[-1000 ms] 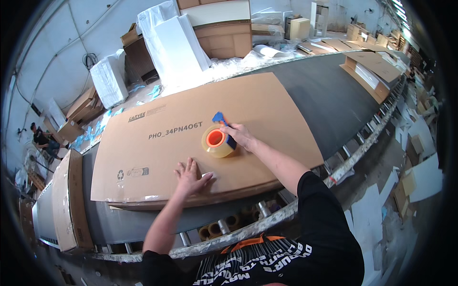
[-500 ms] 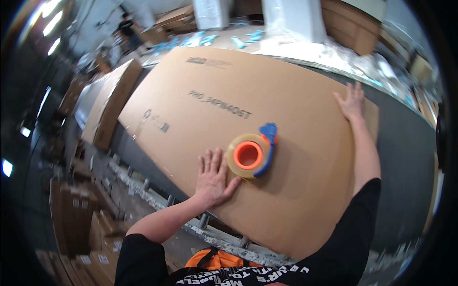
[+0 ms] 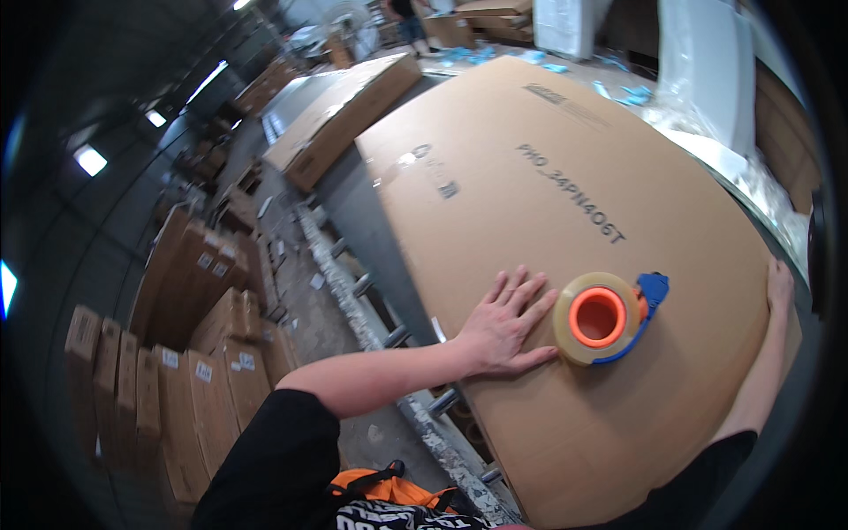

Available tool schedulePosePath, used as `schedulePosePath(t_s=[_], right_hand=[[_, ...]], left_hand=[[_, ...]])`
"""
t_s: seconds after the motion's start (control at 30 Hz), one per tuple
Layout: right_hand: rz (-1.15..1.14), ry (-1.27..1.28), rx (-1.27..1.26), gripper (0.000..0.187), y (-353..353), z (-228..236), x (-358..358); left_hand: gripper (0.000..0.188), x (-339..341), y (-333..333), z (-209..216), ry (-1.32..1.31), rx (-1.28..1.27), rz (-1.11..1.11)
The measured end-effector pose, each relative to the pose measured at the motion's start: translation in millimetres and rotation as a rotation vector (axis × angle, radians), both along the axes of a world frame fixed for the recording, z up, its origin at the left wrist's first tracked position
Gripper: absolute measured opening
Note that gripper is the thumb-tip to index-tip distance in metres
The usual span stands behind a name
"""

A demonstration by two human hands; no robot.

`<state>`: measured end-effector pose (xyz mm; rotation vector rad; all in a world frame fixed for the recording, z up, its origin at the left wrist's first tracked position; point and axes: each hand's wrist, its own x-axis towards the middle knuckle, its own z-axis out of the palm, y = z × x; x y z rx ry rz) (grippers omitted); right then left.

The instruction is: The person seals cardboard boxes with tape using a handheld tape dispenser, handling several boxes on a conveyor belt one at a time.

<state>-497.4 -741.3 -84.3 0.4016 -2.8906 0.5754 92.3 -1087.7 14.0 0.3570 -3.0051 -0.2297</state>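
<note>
A large flat cardboard box (image 3: 477, 203) with dark printing on its top lies in front of me. My left hand (image 3: 511, 327) rests palm down on it, near its left edge, fingers spread. Just right of those fingertips a tape dispenser (image 3: 652, 296) with a blue and orange body lies on the box, carrying a wide roll of clear tape (image 3: 576, 309) on an orange hub. At the box's right edge is my right hand (image 3: 779, 287), fingers stretched out along the edge and partly hard to make out. Neither hand holds the dispenser.
The box lies on a dark conveyor belt (image 3: 352, 199) with a chipped metal frame (image 3: 353, 309). Another carton (image 3: 353, 115) sits farther along. Packed cartons (image 3: 208, 380) stand on the floor at left. White wrapped panels (image 3: 707, 79) stand at far right; a person (image 3: 408, 22) is beyond.
The view has swung left, so the box and dispenser appear farther right and more floor cartons show. My right hand has gone from the box top to its right edge. My left stays flat.
</note>
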Motion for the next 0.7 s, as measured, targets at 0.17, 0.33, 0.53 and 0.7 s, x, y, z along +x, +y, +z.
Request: schedulePosePath(t_s=[0.17, 0.33, 0.53, 0.7], right_hand=[[0.003, -0.081, 0.017, 0.063, 19.6, -18.4, 37.5], [-0.040, -0.073, 0.110, 0.062, 40.6, -20.4, 128.2], [-0.062, -0.035, 0.031, 0.057, 76.6, -7.4, 284.6], [-0.202, 0.006, 0.086, 0.058, 54.1, 32.5, 450.1]], left_hand=[[0.085, 38.8, -29.1, -4.8, 0.062, 0.007, -0.049], [0.086, 76.0, -65.2, -15.6, 0.098, 0.035, -0.140], [0.087, 119.7, -106.4, 14.2, 0.122, -0.197, -0.208], [0.056, 204.4, -152.9, -17.5, 0.332, -0.089, 0.032]])
